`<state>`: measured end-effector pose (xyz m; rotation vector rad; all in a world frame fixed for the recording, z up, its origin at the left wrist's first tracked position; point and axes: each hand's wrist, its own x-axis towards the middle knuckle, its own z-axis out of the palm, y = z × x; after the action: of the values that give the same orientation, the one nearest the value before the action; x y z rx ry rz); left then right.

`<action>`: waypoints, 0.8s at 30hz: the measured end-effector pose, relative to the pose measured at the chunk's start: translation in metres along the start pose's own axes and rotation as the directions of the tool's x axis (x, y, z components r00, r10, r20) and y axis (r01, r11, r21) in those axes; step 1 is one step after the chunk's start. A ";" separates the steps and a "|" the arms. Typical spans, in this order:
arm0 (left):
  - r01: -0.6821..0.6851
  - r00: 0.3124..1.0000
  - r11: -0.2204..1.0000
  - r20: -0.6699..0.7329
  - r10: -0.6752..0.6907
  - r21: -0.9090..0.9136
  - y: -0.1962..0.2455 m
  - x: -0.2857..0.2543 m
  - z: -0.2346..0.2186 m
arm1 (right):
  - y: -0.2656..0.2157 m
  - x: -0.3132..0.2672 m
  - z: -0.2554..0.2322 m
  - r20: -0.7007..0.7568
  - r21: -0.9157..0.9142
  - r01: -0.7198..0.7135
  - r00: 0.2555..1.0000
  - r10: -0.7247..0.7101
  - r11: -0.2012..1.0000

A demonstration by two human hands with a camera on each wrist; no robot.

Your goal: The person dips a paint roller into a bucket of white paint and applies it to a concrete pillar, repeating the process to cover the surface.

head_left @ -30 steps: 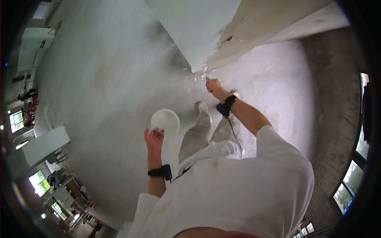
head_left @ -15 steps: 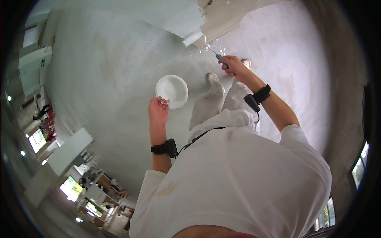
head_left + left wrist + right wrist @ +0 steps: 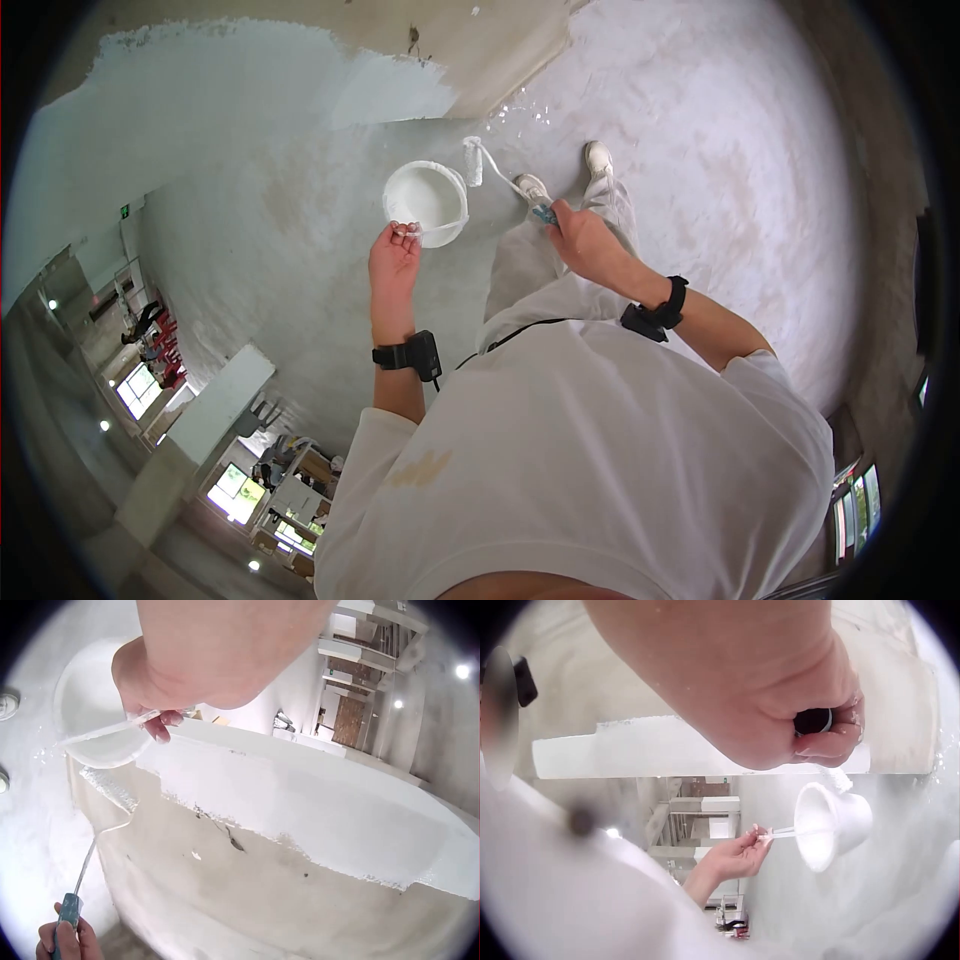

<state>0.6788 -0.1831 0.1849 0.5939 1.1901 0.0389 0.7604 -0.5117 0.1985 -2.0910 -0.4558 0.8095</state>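
The left hand point(image 3: 395, 262) pinches the wire handle of a white paint bucket point(image 3: 426, 203), fingers curled round it, holding the bucket out over the floor point(image 3: 300, 230). The right hand point(image 3: 583, 243) grips the blue handle of a small roller point(image 3: 473, 161), fingers wrapped tight; the roller's head sits just beside the bucket's rim. Behind stands a half-painted wall point(image 3: 300, 795).

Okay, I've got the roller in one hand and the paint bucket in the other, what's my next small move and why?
Probably dip the roller into the bucket. Its head sits right beside the rim, the left hand holds the bucket by its handle, and the wall remains partly bare.
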 end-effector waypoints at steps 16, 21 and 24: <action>0.055 0.975 0.998 0.218 -0.046 -0.037 0.036 -0.164 0.115 | -0.158 -0.053 -0.151 -0.009 -0.169 0.088 0.996 -0.091 0.982; 0.007 0.972 1.000 0.235 -0.004 -0.008 0.046 -0.200 0.135 | -0.183 -0.052 -0.165 -0.009 -0.189 0.183 0.982 -0.189 0.965; -0.024 0.964 0.999 0.264 0.016 0.030 0.049 -0.209 0.141 | -0.192 -0.047 -0.169 0.003 -0.175 0.196 0.980 -0.199 0.965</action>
<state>0.7350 -0.2699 0.4203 0.6195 0.9274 -0.0420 0.8354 -0.5220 0.4476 -2.1677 -0.7383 0.6564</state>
